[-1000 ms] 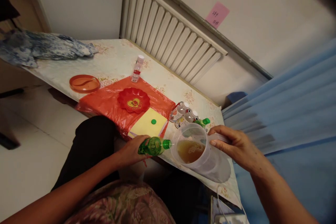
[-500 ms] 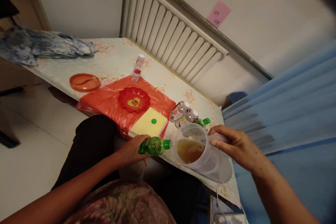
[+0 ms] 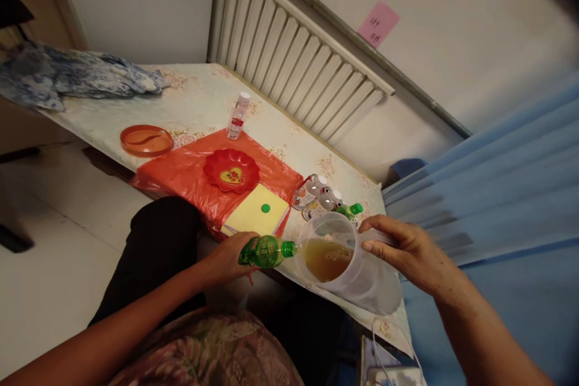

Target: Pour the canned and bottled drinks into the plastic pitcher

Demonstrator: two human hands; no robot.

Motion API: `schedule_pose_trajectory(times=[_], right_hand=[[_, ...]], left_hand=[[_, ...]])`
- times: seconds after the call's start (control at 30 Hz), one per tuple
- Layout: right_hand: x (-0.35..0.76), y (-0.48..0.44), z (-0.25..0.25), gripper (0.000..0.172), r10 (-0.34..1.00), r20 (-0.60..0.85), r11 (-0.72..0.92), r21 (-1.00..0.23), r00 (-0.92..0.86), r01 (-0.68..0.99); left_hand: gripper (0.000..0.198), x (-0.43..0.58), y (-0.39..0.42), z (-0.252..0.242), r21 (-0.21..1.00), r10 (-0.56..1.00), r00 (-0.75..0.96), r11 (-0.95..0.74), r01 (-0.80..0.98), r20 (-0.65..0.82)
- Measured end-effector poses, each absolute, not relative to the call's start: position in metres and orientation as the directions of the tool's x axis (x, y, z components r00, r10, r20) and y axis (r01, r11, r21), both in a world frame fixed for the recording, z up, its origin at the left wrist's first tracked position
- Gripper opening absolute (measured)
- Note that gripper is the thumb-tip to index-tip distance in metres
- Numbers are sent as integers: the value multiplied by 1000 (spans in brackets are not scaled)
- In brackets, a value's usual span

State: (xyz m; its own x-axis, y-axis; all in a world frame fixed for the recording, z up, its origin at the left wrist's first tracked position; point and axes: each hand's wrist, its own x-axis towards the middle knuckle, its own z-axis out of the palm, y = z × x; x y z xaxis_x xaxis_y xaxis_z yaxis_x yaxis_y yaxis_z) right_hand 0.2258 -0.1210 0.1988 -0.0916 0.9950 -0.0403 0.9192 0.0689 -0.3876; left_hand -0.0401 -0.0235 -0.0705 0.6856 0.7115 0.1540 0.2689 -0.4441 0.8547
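My left hand (image 3: 226,259) is closed round a small green bottle (image 3: 265,251), held on its side with its open mouth at the rim of a clear plastic jug (image 3: 348,265). The jug holds brownish liquid (image 3: 326,258) and stands near the table's front edge. My right hand (image 3: 407,250) grips the jug's handle on its right side. A loose green cap (image 3: 265,208) lies on a yellow pad (image 3: 256,212) just behind the bottle.
Several small bottles (image 3: 323,199) lie behind the jug. A red heart dish (image 3: 231,170) rests on an orange plastic bag (image 3: 181,175). An orange tray (image 3: 146,140), an upright clear bottle (image 3: 237,116) and a blue cloth (image 3: 76,75) sit farther left. A radiator (image 3: 294,66) runs behind the table.
The bottle's mouth has edged slightly closer to the jug's rim. Both hands keep their hold and barely move.
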Motion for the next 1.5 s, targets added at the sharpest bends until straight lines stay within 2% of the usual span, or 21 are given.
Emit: schedule_pose_trajectory(times=[0.23, 0.4, 1.5], right_hand=[[226, -121, 199, 28, 992, -55, 86, -371, -114, 925], [226, -120, 198, 28, 992, -61, 84, -378, -115, 922], [225, -117, 199, 29, 987, -106, 81, -342, -124, 936]], left_hand=[[52, -41, -24, -73, 843, 712, 680, -464, 271, 173], [46, -41, -25, -72, 844, 706, 686, -466, 264, 175], [53, -41, -25, -77, 852, 714, 686, -440, 283, 141]])
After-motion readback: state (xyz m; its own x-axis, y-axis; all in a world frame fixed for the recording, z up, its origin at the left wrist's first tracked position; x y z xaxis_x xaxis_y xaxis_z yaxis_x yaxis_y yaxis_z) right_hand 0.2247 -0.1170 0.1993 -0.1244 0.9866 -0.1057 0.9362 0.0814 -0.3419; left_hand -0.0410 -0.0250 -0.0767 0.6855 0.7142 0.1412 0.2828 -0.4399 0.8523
